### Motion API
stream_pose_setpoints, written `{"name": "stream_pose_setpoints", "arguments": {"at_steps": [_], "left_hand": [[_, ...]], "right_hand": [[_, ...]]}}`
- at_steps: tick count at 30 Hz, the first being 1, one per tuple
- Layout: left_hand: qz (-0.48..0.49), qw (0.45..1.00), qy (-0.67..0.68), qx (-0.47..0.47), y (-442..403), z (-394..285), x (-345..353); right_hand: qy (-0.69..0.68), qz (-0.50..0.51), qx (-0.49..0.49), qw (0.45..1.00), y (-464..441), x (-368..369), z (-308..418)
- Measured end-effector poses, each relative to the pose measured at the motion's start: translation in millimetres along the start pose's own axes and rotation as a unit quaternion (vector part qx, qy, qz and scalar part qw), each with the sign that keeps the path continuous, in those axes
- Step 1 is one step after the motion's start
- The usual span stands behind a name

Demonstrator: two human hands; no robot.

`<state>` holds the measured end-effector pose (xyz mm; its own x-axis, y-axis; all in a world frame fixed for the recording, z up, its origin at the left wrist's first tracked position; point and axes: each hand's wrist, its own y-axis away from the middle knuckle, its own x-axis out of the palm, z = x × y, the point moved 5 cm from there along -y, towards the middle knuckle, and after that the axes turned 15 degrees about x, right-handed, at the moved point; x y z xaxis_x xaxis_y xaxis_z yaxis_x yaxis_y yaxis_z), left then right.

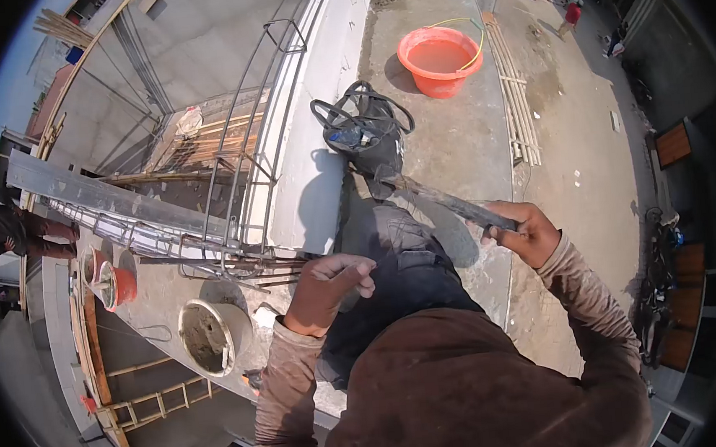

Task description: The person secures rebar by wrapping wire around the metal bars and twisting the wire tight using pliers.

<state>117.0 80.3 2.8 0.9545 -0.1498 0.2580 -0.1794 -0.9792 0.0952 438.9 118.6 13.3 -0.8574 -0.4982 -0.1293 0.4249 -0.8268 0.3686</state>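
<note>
My right hand [527, 234] is wrapped round the handle end of a hammer [449, 202]. Its dark head points away from me, in front of a black bag [363, 126] with loop handles that holds a bottle. My left hand [330, 291] is raised over my left thigh, its thumb and fingers pinched together; whatever they hold, if anything, is too small to make out. Just beyond that hand lie the ends of a steel rebar cage [241, 182], which runs along a white block wall [313, 84].
An orange bucket [439, 84] of liquid stands ahead on the concrete slab. Bamboo poles [516, 97] lie along its right edge, above a lower ground level. At left are a pale mortar bucket [225, 335], a red bucket [119, 286] and a person [13, 225]. A ladder [166, 400] lies below.
</note>
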Motion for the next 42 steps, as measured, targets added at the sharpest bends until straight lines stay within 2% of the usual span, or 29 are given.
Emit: {"name": "stream_pose_setpoints", "arguments": {"at_steps": [1,3,5,6,7,8,9,11,12,15,17,19,20,21,22,24,26,27,28,29,30,31,33,35,37,38,39,41,42], "left_hand": [[0.052,0.998,-0.031,-0.026,5,-2,17],[0.113,0.990,-0.059,-0.056,10,6,31],[-0.034,0.996,0.086,-0.016,5,10,18],[-0.135,0.986,0.103,0.005,-1,4,13],[-0.184,0.972,0.139,0.039,-9,1,8],[-0.209,0.967,0.143,0.041,-13,4,2],[-0.233,0.961,0.146,0.044,-16,9,-2],[-0.259,0.959,0.110,0.040,-22,20,1],[-0.288,0.954,0.076,0.043,-23,25,-1],[-0.283,0.959,0.026,0.003,-31,63,-18],[-0.327,0.943,0.064,0.007,-34,82,-22],[-0.313,0.949,-0.029,0.004,-39,84,-25],[-0.316,0.948,-0.028,0.001,-39,87,-25],[-0.278,0.959,-0.053,-0.016,-41,87,-18],[-0.238,0.967,-0.080,-0.031,-44,86,-13],[-0.251,0.966,-0.038,-0.045,-43,85,-10],[-0.259,0.963,0.005,-0.068,-38,85,-9],[-0.266,0.960,0.034,-0.077,-34,84,-10],[-0.273,0.956,0.063,-0.088,-30,83,-10],[-0.272,0.955,0.063,-0.097,-28,83,-9],[-0.276,0.951,0.084,-0.109,-25,83,-7],[-0.281,0.946,0.105,-0.119,-23,82,-8],[-0.269,0.945,0.105,-0.151,-22,79,-8],[-0.223,0.944,0.142,-0.197,-25,74,3],[-0.231,0.939,0.159,-0.197,-22,77,1],[-0.218,0.934,0.194,-0.205,-22,75,5],[-0.198,0.929,0.231,-0.209,-25,74,7],[-0.183,0.929,0.261,-0.188,-23,73,5],[-0.166,0.922,0.294,-0.188,-21,73,6]], "right_hand": [[-0.006,-0.011,0.001,1.000,-7,-4,-20],[0.218,-0.148,-0.101,0.959,-14,-14,-50],[0.228,-0.142,-0.091,0.959,-15,-15,-71],[0.164,-0.032,-0.051,0.985,-20,-9,-84],[0.094,0.080,-0.011,0.992,-20,-2,-95],[0.073,0.145,0.047,0.986,-20,-1,-106],[0.068,0.144,0.050,0.986,-19,-6,-112],[-0.128,0.282,0.191,0.931,-12,-6,-137],[-0.147,0.300,0.196,0.922,-8,-10,-135],[-0.194,0.317,0.189,0.909,5,-17,-124],[-0.213,0.327,0.193,0.900,5,-21,-131],[-0.235,0.316,0.170,0.903,1,-25,-131],[-0.234,0.314,0.140,0.909,-3,-26,-129],[-0.235,0.317,0.145,0.908,-7,-23,-126],[-0.265,0.291,0.126,0.911,-14,-22,-120],[-0.323,0.231,0.126,0.909,-29,-23,-123],[-0.226,0.159,0.163,0.947,-58,-31,-160],[-0.185,0.099,0.137,0.968,-76,-33,-180],[-0.098,0.014,0.197,0.975,-91,-37,-207],[0.052,-0.057,0.222,0.972,-105,-40,-239],[0.277,-0.156,0.215,0.923,-117,-38,-251],[0.276,-0.151,0.220,0.923,-125,-27,-273],[0.298,-0.237,0.291,0.878,-144,-9,-317],[0.311,-0.212,0.296,0.878,-157,9,-337],[0.445,-0.139,0.333,0.820,-162,34,-330],[0.402,-0.139,0.307,0.852,-165,38,-319],[0.404,-0.137,0.292,0.856,-171,41,-289],[0.133,-0.188,0.208,0.951,-172,41,-212],[0.060,-0.148,0.122,0.980,-170,50,-167]]}}
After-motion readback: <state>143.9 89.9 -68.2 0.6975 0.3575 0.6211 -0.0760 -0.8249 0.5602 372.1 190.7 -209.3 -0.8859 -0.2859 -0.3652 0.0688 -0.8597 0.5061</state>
